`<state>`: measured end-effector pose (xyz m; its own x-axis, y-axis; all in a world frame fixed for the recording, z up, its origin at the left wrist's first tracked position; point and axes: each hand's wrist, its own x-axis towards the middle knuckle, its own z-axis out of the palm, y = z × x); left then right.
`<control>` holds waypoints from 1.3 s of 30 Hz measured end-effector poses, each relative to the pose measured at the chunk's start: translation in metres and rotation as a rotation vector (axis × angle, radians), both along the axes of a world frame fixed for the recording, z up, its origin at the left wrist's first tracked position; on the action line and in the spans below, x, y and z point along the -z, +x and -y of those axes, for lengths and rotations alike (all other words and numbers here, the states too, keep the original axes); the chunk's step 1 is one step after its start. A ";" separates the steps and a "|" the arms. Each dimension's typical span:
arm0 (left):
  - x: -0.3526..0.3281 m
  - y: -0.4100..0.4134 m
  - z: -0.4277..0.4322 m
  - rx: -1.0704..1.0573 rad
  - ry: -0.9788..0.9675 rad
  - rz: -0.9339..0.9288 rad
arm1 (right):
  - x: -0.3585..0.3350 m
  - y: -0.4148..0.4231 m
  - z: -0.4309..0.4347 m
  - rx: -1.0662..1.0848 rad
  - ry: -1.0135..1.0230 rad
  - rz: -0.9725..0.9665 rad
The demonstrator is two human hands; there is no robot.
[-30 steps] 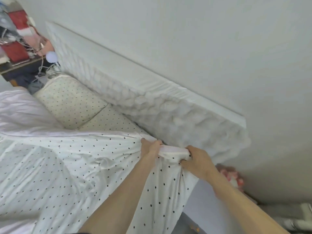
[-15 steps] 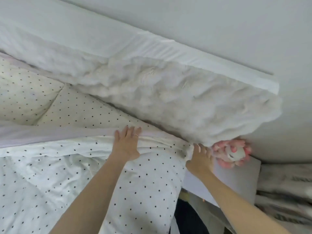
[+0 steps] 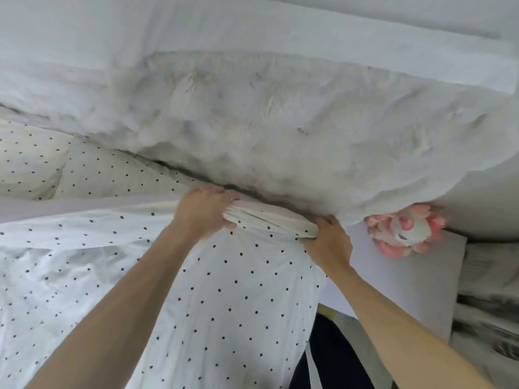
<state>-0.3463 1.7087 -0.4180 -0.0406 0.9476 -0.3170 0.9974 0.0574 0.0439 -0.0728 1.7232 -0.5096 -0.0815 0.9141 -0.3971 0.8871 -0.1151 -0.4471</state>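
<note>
A white duvet with black dots [image 3: 230, 293] covers the bed and hangs over its right corner. My left hand [image 3: 203, 213] grips the bunched top edge of the duvet, fingers curled round the fold. My right hand [image 3: 328, 240] grips the same rolled edge at the bed's corner, close under the furry white headboard [image 3: 266, 130]. Between the two hands the edge forms a thick roll [image 3: 269, 220].
Two dotted cream pillows [image 3: 92, 175] lie at the left against the headboard. A pink and white plush toy [image 3: 404, 231] sits on a pale bedside surface [image 3: 398, 282] right of the corner. A dark gap [image 3: 334, 360] shows beside the bed. The white wall [image 3: 252, 21] is behind.
Both hands have gone from lying flat on the duvet edge to gripping it bunched into a roll. The view has moved closer to the headboard.
</note>
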 end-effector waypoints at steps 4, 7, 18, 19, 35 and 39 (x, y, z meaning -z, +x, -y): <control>0.042 0.030 0.026 -0.017 0.158 -0.161 | 0.018 -0.002 0.007 0.144 -0.209 -0.031; 0.066 0.027 0.052 -0.132 0.300 -0.167 | 0.009 -0.028 0.010 0.023 -0.140 -0.116; 0.059 -0.009 0.142 -0.739 0.451 -0.001 | -0.016 -0.109 0.036 -1.064 0.523 -0.247; 0.056 -0.019 0.153 -0.787 0.398 0.019 | -0.012 -0.119 0.028 -1.017 0.431 -0.157; 0.034 -0.182 0.247 -1.156 0.135 0.391 | -0.089 -0.381 0.073 -1.184 0.278 0.080; 0.027 -0.224 0.278 -1.296 0.185 0.409 | -0.092 -0.440 0.094 -1.300 0.329 0.052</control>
